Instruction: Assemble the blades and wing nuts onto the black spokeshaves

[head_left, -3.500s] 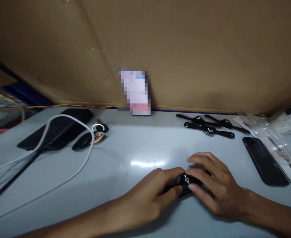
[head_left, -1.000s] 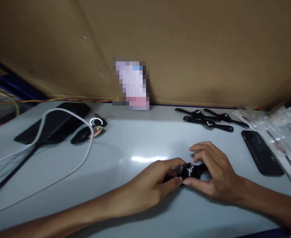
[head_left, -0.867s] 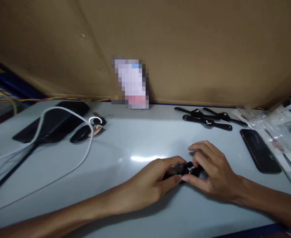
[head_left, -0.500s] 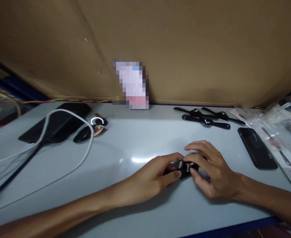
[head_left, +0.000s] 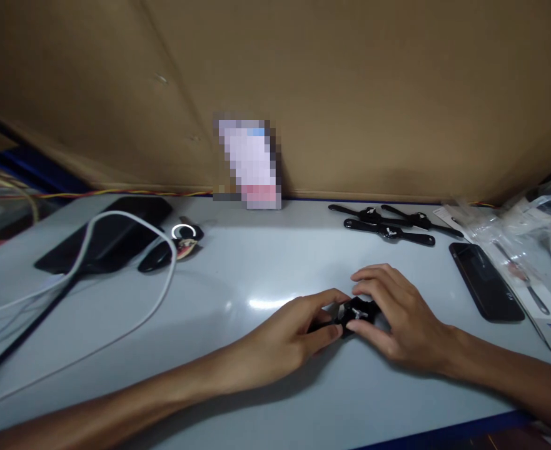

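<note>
A black spokeshave (head_left: 360, 306) with a silvery wing screw at its middle lies low over the table between my two hands. My left hand (head_left: 298, 328) is closed on its left handle, thumb in front and index finger along the back. Over the right side of the tool arches my right hand (head_left: 404, 322). Its thumb presses close beside the wing screw, while the upper fingers are curved behind the body. The right handle is mostly hidden under that hand.
Several more black spokeshaves (head_left: 390, 234) lie at the back right. Near them are a dark phone (head_left: 486, 281) and clear-plastic packaging (head_left: 531, 281). At left are a black flat object (head_left: 111, 234), a white cable (head_left: 167, 275) and a ring-lit device (head_left: 184, 231). A cardboard wall (head_left: 373, 94) stands behind.
My right thumb has shifted left across the front of the spokeshave, and its fingers have lifted slightly off the body. The wing screw sits at a different angle. My left hand stays put.
</note>
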The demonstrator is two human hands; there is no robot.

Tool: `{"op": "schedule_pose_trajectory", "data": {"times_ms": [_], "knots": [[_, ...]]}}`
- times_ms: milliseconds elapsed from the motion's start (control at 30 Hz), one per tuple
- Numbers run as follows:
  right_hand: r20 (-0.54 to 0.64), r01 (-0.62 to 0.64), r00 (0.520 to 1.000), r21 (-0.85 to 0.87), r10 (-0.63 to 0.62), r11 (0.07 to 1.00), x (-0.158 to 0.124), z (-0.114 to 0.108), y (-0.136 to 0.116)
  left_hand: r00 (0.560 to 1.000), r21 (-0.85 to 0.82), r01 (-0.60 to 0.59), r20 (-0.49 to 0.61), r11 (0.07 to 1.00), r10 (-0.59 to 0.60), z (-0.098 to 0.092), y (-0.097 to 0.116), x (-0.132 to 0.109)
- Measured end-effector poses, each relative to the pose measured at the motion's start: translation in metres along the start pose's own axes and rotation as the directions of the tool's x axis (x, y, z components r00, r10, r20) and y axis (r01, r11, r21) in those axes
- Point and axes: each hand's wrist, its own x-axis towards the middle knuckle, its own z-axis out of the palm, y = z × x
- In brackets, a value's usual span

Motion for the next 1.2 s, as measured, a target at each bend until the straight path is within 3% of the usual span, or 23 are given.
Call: {"op": "schedule_pose_trajectory", "data": {"times_ms": [100,333,500,633,733,867,1033,1200], "knots": [[0.074,-0.083,0.994,0.010,0.082,0.996,0.003,0.002,0.010,0.999,0.008,0.018,0.028,1.000,-0.018,0.000,-0.001,0.001],[0.039,-0.142,0.990,0.165,0.138,0.976,0.007,0.004,0.022,0.997,-0.026,0.077,0.016,0.997,-0.077,0.001,-0.006,0.001],[-0.079,-0.360,0.917,0.267,0.392,0.894,0.013,0.002,0.030,0.998,0.002,0.068,0.003,0.998,-0.068,0.002,-0.007,0.001],[-0.104,-0.449,0.869,0.243,0.484,0.860,0.017,-0.004,0.056,0.997,0.090,0.068,0.017,0.994,-0.070,0.002,-0.007,0.001],[-0.049,-0.485,0.864,0.193,0.502,0.853,0.019,-0.006,0.072,0.997,0.148,0.063,0.024,0.987,-0.067,0.003,-0.008,0.002],[-0.006,-0.473,0.881,0.066,0.474,0.879,0.018,-0.006,0.072,0.997,0.146,0.055,0.051,0.988,-0.063,0.004,-0.009,0.004],[-0.113,-0.440,0.896,-0.114,0.428,0.891,0.018,-0.022,0.068,0.998,0.174,0.036,0.044,0.984,-0.044,0.005,-0.009,0.005],[-0.259,-0.459,0.879,-0.235,0.400,0.857,0.020,-0.047,0.084,1.000,0.220,-0.011,0.013,0.975,0.009,0.005,-0.007,0.003]]}}
